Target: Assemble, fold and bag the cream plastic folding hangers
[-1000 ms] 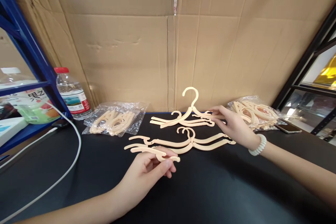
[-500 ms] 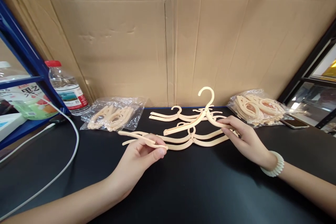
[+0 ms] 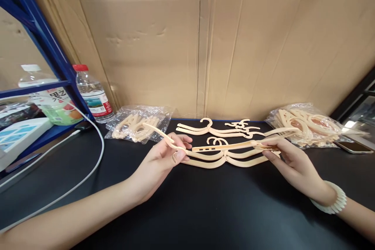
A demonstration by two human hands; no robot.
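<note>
My left hand (image 3: 164,160) pinches a loose cream plastic hanger arm (image 3: 159,134) that slants up to the left. My right hand (image 3: 288,160) grips a cream hanger piece (image 3: 231,146) held level above the table, its free end reaching almost to my left fingers. Below both pieces, assembled cream hangers (image 3: 225,159) lie on the black table (image 3: 205,211). More hangers (image 3: 216,129) lie behind them near the cardboard wall.
A clear bag of hanger arms (image 3: 137,128) lies at the back left; another bag of hanger parts (image 3: 307,123) at the back right, a phone (image 3: 353,147) beside it. A water bottle (image 3: 92,93), a blue shelf (image 3: 38,86) and a white cable (image 3: 84,172) are at left.
My right hand has lifted the hanger piece from upright to level and brought its end toward my left hand. My left hand rose slightly with its arm piece.
</note>
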